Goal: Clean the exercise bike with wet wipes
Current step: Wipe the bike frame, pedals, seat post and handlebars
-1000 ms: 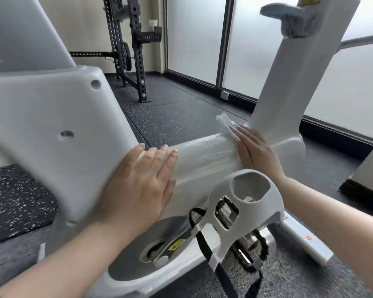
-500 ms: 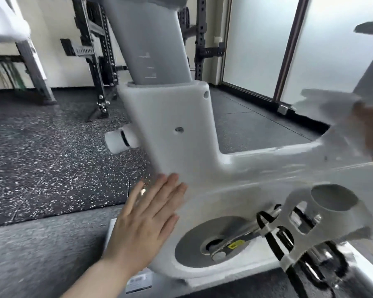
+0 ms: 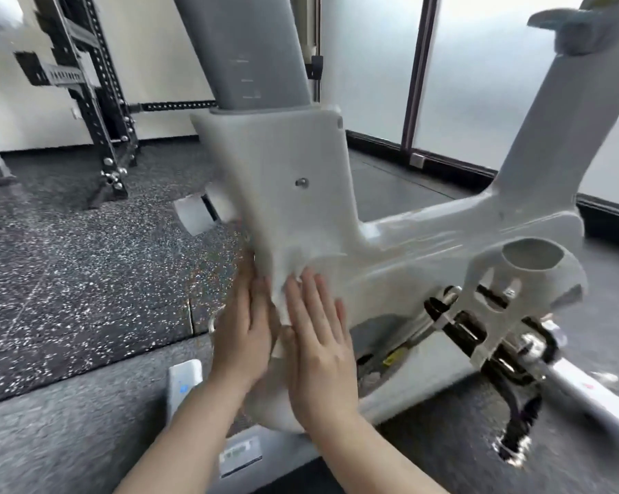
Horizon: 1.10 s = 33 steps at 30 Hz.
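Nearest the camera: two forearms are seen reaching forward, both hands laid flat on the lower left part of the bike (image 3: 301, 194) frame.
Left hand (image 3: 242, 336): pressed against the frame's edge with the fingers (image 3: 252, 290) straight and together; nothing is gripped by it.
Right hand (image 3: 317, 336): laid flat with the fingers spread, a white wipe (image 3: 283, 297) being pressed under them against the frame; no curl around it is seen.
Wipe: bunched between the two hands, partly hidden, touching the frame just above the round lower housing.
Risk of slipping: since the wipe is held by flat pressure alone, it could be left behind or dropped to the floor (image 3: 87, 279) on a quick stroke.
Risk of missed spots: the wipe is crumpled, so little of it is judged to meet the surface; streaks may be left.
Further right: the pedal (image 3: 529, 276) with its black strap (image 3: 515, 433) and the crank are close by; a wide sweep could catch the wipe or a knuckle there.
Bolt (image 3: 302, 182): a raised head higher on the panel, on which the wipe might be snagged.
Far side: a dark rack (image 3: 97, 112) and frosted glass panels are seen, well apart from the work.
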Each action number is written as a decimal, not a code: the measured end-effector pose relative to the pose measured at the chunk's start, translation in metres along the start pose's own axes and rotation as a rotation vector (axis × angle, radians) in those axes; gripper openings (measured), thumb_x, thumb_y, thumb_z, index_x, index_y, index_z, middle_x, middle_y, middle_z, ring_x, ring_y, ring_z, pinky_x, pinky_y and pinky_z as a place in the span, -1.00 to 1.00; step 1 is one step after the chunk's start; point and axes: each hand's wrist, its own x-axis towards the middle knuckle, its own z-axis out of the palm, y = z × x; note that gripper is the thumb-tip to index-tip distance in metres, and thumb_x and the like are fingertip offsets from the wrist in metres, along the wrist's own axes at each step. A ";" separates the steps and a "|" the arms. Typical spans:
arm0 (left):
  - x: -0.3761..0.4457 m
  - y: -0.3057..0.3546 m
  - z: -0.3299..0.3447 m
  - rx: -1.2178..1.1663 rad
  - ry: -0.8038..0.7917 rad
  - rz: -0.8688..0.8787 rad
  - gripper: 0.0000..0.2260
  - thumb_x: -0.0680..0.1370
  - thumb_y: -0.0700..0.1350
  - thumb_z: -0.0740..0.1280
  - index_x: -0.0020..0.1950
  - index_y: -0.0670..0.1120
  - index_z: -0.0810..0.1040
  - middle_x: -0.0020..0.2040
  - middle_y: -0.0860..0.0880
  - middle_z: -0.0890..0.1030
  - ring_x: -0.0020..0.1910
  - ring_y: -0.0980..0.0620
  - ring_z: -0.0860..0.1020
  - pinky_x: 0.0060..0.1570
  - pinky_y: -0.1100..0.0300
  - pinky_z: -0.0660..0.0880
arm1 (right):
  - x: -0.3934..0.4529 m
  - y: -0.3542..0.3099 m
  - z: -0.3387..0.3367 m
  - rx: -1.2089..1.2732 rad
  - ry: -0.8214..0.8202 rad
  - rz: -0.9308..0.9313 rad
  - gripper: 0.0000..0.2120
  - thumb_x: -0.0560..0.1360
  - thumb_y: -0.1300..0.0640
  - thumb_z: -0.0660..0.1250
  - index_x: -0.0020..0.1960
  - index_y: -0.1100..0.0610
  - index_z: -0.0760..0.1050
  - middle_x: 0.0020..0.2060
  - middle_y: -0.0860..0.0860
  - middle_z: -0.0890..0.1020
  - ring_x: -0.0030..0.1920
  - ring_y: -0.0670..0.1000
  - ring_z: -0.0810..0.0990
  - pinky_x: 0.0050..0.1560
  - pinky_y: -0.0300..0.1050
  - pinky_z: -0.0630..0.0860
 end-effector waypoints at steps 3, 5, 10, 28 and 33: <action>-0.003 -0.006 -0.003 0.113 -0.062 0.123 -0.41 0.57 0.27 -0.06 0.53 0.03 0.11 0.53 0.09 0.18 0.41 0.42 0.15 0.30 0.54 0.07 | 0.016 0.013 0.004 -0.118 0.109 0.101 -0.52 0.66 0.02 -0.05 0.54 0.12 0.05 0.52 0.02 0.11 0.54 0.00 0.03 0.51 -0.02 0.00; -0.006 -0.005 -0.003 0.095 -0.072 0.166 -0.44 0.58 0.29 -0.07 0.53 0.08 0.02 0.52 0.17 0.13 0.44 0.39 0.13 0.32 0.51 0.09 | 0.045 0.002 0.006 -0.156 0.189 0.233 -0.44 0.63 0.00 -0.02 0.55 0.16 -0.07 0.54 0.03 0.00 0.54 0.00 -0.07 0.51 -0.06 -0.16; -0.012 -0.005 -0.004 0.028 -0.120 0.168 -0.53 0.62 0.11 -0.01 0.51 0.11 -0.02 0.50 0.25 0.07 0.41 0.46 0.11 0.33 0.51 0.06 | -0.022 -0.004 0.033 -0.226 0.057 0.138 -0.43 0.63 -0.04 -0.07 0.56 0.08 -0.17 0.55 0.01 -0.13 0.55 0.01 -0.10 0.51 0.04 -0.16; -0.031 -0.028 -0.006 0.392 -0.108 0.487 -0.49 0.66 0.03 -0.03 0.55 -0.01 -0.18 0.56 0.07 -0.08 0.55 0.01 -0.04 0.51 0.15 -0.07 | -0.009 0.008 0.058 0.320 0.455 0.818 -0.32 0.58 -0.15 -0.15 0.52 0.23 -0.26 0.54 0.09 -0.21 0.52 -0.06 -0.26 0.50 -0.09 -0.23; -0.032 -0.030 -0.006 0.359 -0.095 0.498 -0.47 0.64 -0.04 0.02 0.55 -0.03 -0.15 0.55 0.08 -0.06 0.55 0.05 -0.02 0.50 0.15 -0.04 | -0.018 -0.012 0.058 0.434 0.390 0.998 -0.32 0.49 -0.21 -0.21 0.47 0.06 -0.37 0.51 -0.02 -0.27 0.46 -0.23 -0.32 0.46 -0.25 -0.30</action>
